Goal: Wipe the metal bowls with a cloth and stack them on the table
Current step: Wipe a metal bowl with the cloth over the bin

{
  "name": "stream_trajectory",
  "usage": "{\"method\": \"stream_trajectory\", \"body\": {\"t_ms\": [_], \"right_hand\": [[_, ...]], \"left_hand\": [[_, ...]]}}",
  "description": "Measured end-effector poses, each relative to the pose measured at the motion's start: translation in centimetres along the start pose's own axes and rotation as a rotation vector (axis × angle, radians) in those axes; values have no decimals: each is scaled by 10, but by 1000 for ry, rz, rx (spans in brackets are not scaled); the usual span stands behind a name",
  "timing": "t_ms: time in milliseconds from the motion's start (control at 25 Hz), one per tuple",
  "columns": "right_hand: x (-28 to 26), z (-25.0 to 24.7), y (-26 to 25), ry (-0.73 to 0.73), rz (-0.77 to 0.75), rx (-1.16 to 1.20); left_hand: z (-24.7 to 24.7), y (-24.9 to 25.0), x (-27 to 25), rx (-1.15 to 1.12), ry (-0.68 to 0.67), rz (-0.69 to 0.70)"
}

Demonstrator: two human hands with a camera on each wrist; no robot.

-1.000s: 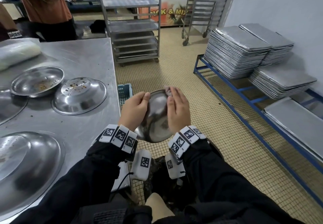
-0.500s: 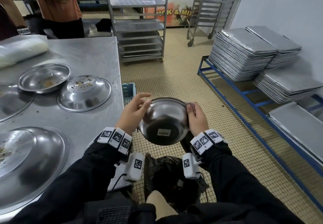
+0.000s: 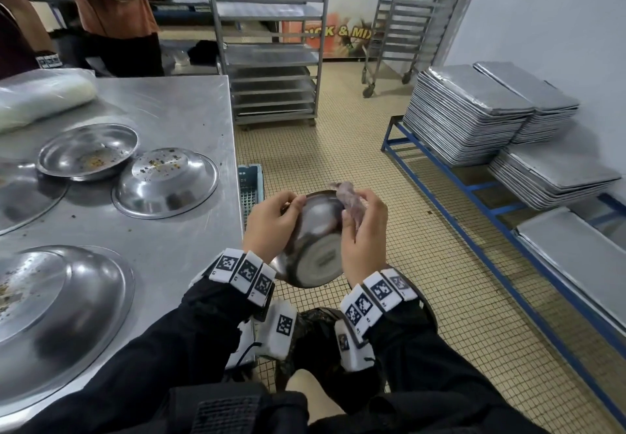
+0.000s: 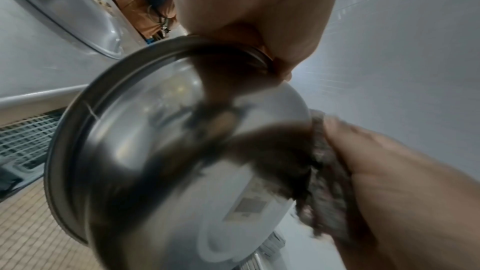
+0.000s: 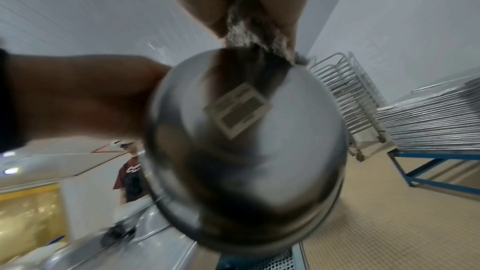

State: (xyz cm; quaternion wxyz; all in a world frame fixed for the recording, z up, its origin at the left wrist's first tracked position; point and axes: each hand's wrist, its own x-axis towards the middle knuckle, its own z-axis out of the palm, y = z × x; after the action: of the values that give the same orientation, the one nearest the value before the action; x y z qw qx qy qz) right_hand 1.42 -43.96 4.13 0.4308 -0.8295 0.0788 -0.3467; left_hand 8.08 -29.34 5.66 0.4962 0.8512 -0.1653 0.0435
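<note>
A small metal bowl (image 3: 313, 244) is held off the table's right edge, its labelled base turned toward me. My left hand (image 3: 271, 222) grips its left rim (image 4: 166, 65). My right hand (image 3: 364, 230) holds a crumpled purplish-grey cloth (image 3: 349, 198) against the bowl's right outer side; the cloth (image 4: 327, 184) lies between palm and metal, and shows bunched in the fingers in the right wrist view (image 5: 249, 32). The bowl's base sticker (image 5: 237, 110) faces the wrist. On the steel table (image 3: 169, 112) lie soiled metal bowls, one upright (image 3: 88, 151) and one upside down (image 3: 166, 183).
A large metal dish (image 3: 57, 318) lies near the table's front left, a plastic-wrapped bundle (image 3: 40, 100) at the back. Stacked baking trays (image 3: 474, 112) sit on a blue rack at right. Wheeled tray racks (image 3: 271, 44) and people (image 3: 115, 17) stand behind. A bin with a black bag (image 3: 315, 342) is below my hands.
The bowl has been turned from base-up, held at both rims, to tilted with its base toward me. My right hand has moved onto its side with the cloth.
</note>
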Motion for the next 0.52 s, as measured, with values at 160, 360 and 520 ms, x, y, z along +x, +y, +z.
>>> {"method": "stream_trajectory", "body": {"t_ms": [160, 360, 520], "right_hand": [[-22, 7, -7, -102, -155, -135], [-9, -9, 12, -102, 261, 103], [-25, -9, 9, -121, 159, -19]], "left_hand": [[4, 9, -5, -61, 0, -1], [-4, 8, -6, -145, 50, -70], [-5, 7, -5, -107, 41, -44]]}}
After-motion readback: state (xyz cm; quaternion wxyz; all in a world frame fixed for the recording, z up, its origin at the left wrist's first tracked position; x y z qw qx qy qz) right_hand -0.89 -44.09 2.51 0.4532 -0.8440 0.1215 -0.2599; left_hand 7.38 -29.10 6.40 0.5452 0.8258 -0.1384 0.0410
